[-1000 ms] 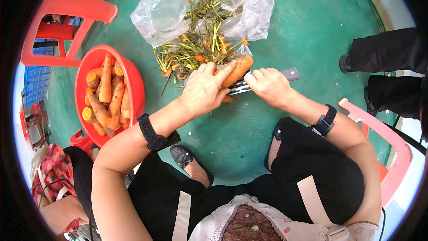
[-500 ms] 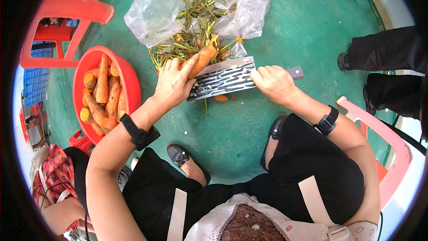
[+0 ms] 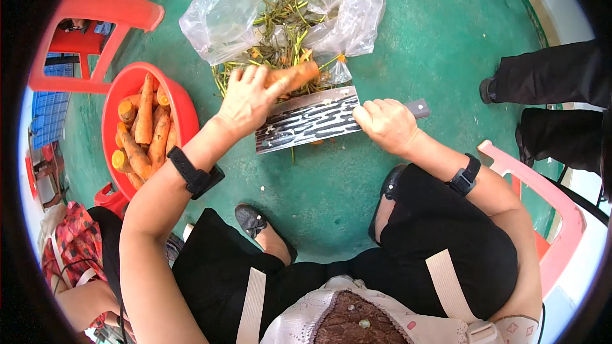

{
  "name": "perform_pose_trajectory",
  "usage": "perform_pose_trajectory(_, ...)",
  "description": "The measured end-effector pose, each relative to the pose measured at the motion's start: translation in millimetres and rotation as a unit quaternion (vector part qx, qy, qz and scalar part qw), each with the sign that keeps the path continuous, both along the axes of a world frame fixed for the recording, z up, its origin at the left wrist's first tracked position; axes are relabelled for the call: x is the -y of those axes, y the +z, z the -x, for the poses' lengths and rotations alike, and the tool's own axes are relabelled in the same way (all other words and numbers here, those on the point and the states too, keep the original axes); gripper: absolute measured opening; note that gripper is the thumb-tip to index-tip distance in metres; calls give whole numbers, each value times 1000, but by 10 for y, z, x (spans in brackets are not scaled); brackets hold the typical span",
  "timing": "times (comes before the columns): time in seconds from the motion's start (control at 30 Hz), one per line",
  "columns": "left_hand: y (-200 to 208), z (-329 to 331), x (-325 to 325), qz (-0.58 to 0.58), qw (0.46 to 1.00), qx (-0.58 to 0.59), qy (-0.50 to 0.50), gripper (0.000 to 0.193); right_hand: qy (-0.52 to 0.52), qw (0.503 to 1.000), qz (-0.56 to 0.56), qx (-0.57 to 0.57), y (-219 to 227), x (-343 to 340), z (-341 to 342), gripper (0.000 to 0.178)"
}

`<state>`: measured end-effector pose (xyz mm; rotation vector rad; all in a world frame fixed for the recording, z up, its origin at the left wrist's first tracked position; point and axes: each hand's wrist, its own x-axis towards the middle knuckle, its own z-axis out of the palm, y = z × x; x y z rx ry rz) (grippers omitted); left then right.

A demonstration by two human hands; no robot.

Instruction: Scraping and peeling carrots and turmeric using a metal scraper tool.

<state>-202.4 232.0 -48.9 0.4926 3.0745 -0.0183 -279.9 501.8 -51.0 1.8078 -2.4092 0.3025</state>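
My left hand (image 3: 248, 102) is closed round a thick orange carrot (image 3: 302, 76), whose far end points up and to the right. In my right hand (image 3: 387, 125) is a wide cleaver (image 3: 309, 118) with a black-and-silver patterned blade, gripped where blade meets the grey handle. The blade lies just nearer to me than the carrot, its tip end close below my left hand. Whether the edge touches the carrot I cannot tell. Beneath and beyond them is a heap of green carrot tops (image 3: 287, 28), lying partly in a clear plastic bag (image 3: 220, 16).
A red basin (image 3: 189, 108) of carrots stands at my left. Red plastic stools (image 3: 105, 9) and a blue crate (image 3: 50, 118) are farther left. Another person's black-trousered legs (image 3: 551, 79) are at the right, near a pink-red chair (image 3: 564, 210). A patterned-clothed person sits lower left.
The carrot has turned from steeply slanted to nearly level. My left hand has shifted slightly left, and the cleaver has moved a little left and toward me.
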Motion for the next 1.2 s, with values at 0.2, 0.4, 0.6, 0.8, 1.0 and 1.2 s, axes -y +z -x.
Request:
perform_pose_trajectory(0.2, 157, -143, 376, -373, 888, 140, 231, 64, 17, 998, -17, 58, -153, -41, -48, 14)
perform_pose_trajectory(0.4, 430, -781, 976, -822, 356, 270, 352, 49, -108, 975, -26, 193, -46, -218, -29, 28)
perform_pose_trajectory(0.6, 377, -1454, 1398, -923, 200, 148, 293, 58, -202, 940, -28, 272, -127, -40, -74, 21)
perform_pose_trajectory(0.8, 451, -1467, 1514, -905, 232, 71, 350, 56, -230, 927, -34, 295, -69, 45, -100, 21)
perform_pose_trajectory(1.0, 392, -1517, 1668, -888, 211, 14, 407, 52, -211, 937, -64, 272, -118, 113, -160, 21)
perform_pose_trajectory(1.2, 475, -1572, 1675, -879, 211, 9, 428, 54, -216, 934, -69, 276, -116, 202, -164, 21)
